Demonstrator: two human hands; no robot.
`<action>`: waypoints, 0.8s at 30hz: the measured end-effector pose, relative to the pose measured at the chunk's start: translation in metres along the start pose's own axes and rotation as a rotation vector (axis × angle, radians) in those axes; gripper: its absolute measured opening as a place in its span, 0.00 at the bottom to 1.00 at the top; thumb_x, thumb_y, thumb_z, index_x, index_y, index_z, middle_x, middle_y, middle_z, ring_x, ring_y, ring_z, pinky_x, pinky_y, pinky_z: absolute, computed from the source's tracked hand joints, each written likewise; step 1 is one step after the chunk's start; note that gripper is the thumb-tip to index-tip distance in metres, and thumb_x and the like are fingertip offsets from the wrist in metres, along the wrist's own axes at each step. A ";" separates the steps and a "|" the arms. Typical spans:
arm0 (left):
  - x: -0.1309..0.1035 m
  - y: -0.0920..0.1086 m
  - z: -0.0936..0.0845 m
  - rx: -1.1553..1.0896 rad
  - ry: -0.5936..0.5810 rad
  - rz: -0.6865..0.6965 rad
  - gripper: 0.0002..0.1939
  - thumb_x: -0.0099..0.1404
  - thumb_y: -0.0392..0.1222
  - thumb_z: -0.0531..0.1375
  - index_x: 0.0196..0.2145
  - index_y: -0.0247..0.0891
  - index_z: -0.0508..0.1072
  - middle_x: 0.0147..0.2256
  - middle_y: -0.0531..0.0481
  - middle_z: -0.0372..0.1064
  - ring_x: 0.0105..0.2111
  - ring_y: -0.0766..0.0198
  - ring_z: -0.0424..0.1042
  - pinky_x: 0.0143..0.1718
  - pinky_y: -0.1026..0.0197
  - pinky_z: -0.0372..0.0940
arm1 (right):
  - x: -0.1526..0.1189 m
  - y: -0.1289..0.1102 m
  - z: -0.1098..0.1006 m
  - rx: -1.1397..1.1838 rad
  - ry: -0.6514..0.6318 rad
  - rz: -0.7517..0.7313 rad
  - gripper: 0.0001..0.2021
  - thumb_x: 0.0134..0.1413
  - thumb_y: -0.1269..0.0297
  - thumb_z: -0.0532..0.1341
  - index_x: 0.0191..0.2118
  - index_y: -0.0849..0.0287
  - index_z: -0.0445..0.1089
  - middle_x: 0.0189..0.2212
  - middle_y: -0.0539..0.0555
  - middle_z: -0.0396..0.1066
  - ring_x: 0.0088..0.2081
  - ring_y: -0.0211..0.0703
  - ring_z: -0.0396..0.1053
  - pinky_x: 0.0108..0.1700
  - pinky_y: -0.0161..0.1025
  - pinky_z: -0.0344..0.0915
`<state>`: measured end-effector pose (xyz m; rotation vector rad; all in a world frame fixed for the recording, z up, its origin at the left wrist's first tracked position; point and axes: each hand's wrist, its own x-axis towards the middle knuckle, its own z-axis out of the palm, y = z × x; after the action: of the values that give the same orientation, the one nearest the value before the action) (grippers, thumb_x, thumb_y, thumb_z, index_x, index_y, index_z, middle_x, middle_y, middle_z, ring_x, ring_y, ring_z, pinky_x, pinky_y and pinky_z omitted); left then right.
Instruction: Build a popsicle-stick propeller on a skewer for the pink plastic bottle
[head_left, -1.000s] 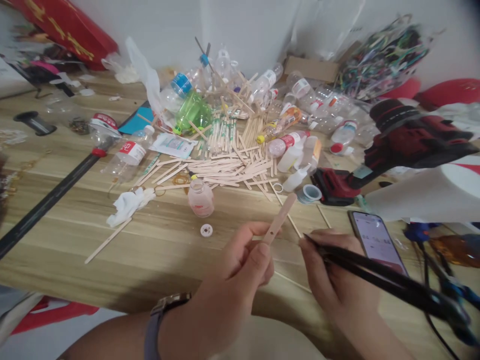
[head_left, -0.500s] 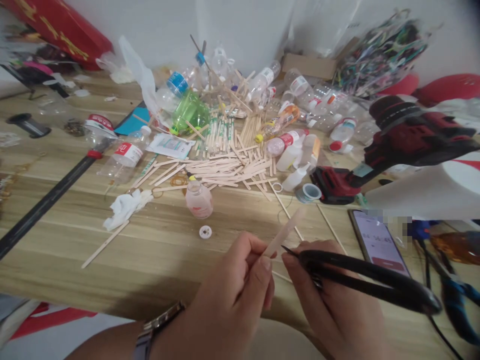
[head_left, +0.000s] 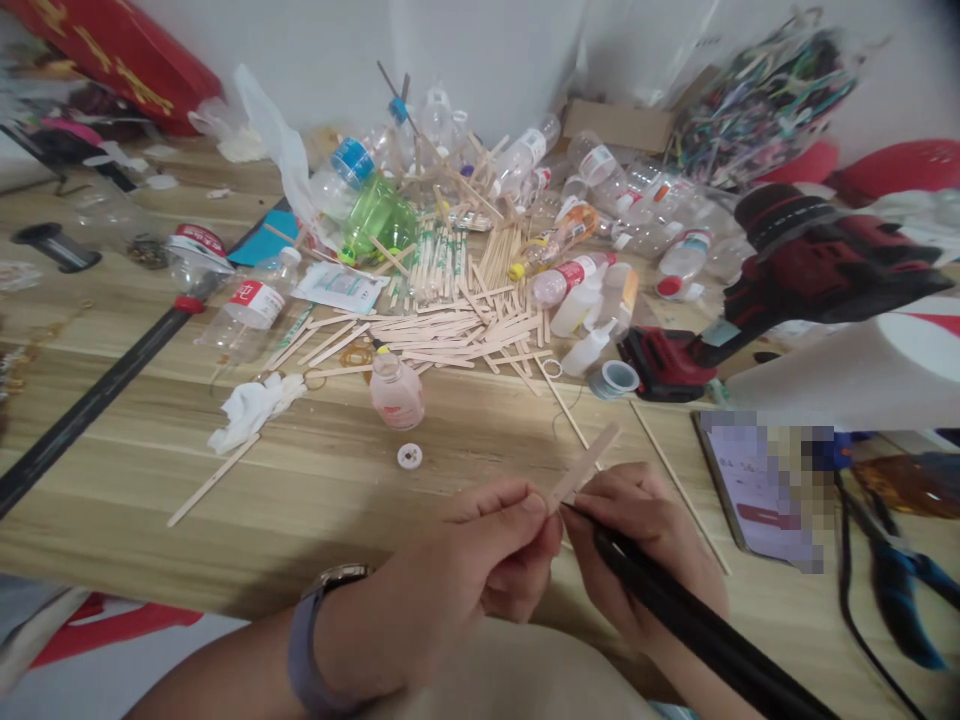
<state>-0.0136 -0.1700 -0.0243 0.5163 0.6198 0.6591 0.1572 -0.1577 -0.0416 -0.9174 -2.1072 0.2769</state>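
My left hand (head_left: 480, 550) is closed, pinching a flat wooden craft stick (head_left: 589, 462) that points up and to the right. My right hand (head_left: 656, 530) wraps round the blade end of black-handled scissors (head_left: 675, 600). Their dark pointed tip touches or nearly touches the stick just beyond my left fingertips. The long black handle runs down to the right, past my right wrist. Most of the blades are hidden by my right fingers.
Loose craft sticks (head_left: 450, 335) lie heaped mid-table, with plastic bottles behind. A pink bottle (head_left: 397, 395) and white cap (head_left: 409, 456) stand nearer. At right are a red-black power tool (head_left: 817, 260), a phone (head_left: 742, 500) and blue-handled pliers (head_left: 900, 590).
The scissors have turned, so their handle now points down to the right. Both hands have shifted slightly, and the tip now meets the stick close to my left fingers.
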 end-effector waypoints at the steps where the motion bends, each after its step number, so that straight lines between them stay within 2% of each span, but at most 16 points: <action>1: 0.000 0.000 0.000 0.002 -0.005 -0.004 0.19 0.60 0.56 0.59 0.26 0.39 0.60 0.17 0.62 0.44 0.17 0.72 0.41 0.20 0.62 0.35 | 0.000 -0.001 -0.001 0.016 0.003 0.007 0.11 0.52 0.78 0.59 0.36 0.54 0.62 0.24 0.46 0.69 0.24 0.38 0.67 0.30 0.39 0.64; 4: -0.002 0.002 0.002 0.066 0.003 0.068 0.19 0.62 0.57 0.58 0.26 0.38 0.61 0.17 0.61 0.46 0.18 0.72 0.42 0.21 0.61 0.36 | 0.000 -0.004 -0.004 0.106 0.065 0.092 0.11 0.54 0.77 0.59 0.37 0.53 0.61 0.25 0.47 0.68 0.25 0.39 0.67 0.28 0.38 0.64; 8: -0.006 0.004 0.004 0.181 0.032 0.156 0.19 0.66 0.55 0.55 0.27 0.37 0.62 0.20 0.60 0.49 0.21 0.71 0.45 0.23 0.60 0.39 | 0.007 -0.010 -0.009 0.119 0.008 0.174 0.06 0.57 0.73 0.56 0.33 0.53 0.62 0.23 0.47 0.65 0.23 0.38 0.66 0.23 0.34 0.62; 11: -0.008 0.005 0.003 0.259 0.052 0.152 0.19 0.67 0.56 0.54 0.27 0.38 0.63 0.21 0.59 0.49 0.22 0.69 0.46 0.24 0.60 0.40 | 0.012 -0.013 -0.013 0.124 -0.012 0.166 0.06 0.57 0.73 0.56 0.32 0.54 0.63 0.23 0.47 0.66 0.22 0.36 0.65 0.21 0.33 0.62; 16: -0.008 0.008 0.000 0.410 0.054 0.169 0.22 0.66 0.61 0.52 0.28 0.38 0.64 0.21 0.58 0.49 0.22 0.68 0.47 0.24 0.60 0.41 | 0.013 -0.014 -0.020 0.162 -0.115 0.184 0.05 0.57 0.72 0.57 0.32 0.55 0.64 0.24 0.46 0.67 0.23 0.35 0.67 0.22 0.31 0.64; 24: -0.010 0.010 -0.001 0.417 0.012 0.183 0.23 0.66 0.62 0.53 0.28 0.37 0.66 0.20 0.59 0.48 0.21 0.69 0.46 0.23 0.61 0.41 | 0.009 -0.011 -0.022 0.117 -0.103 0.119 0.05 0.57 0.71 0.57 0.33 0.53 0.64 0.24 0.47 0.67 0.25 0.38 0.68 0.24 0.34 0.65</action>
<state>-0.0242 -0.1694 -0.0150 0.9665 0.7307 0.7078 0.1642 -0.1610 -0.0168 -0.9787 -2.1082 0.5135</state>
